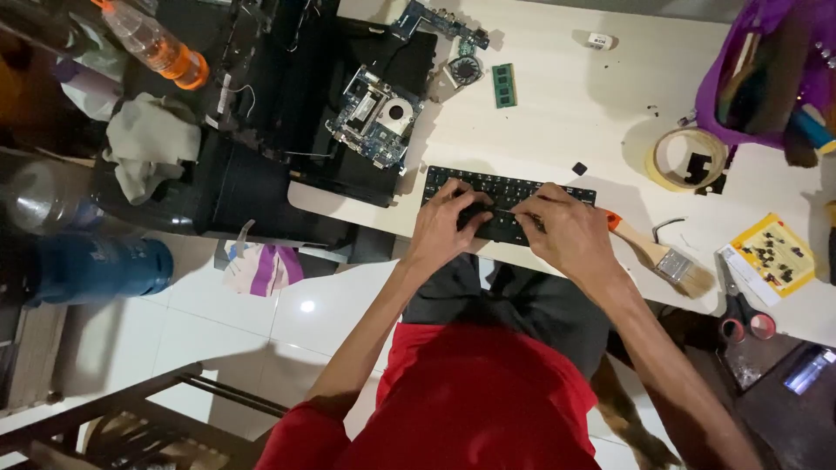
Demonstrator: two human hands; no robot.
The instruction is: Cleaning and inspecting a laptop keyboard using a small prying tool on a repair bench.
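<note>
A black laptop keyboard (488, 187) lies flat near the front edge of the white table (575, 96). My left hand (446, 222) rests on the keyboard's middle, fingers curled down onto the keys. Beside it, my right hand (566, 226) presses on the keyboard's right half, fingertips pointing left toward the left hand. The two hands almost touch over the keys. Whether either hand pinches a small part is hidden by the fingers.
A paintbrush (657, 254) lies right of my hands, then scissors (740, 309) and a yellow card with screws (771, 252). A tape roll (688, 157), a purple bag (771, 74), a circuit board (376, 117), a memory stick (503, 85) and a black laptop shell (261, 187) lie around.
</note>
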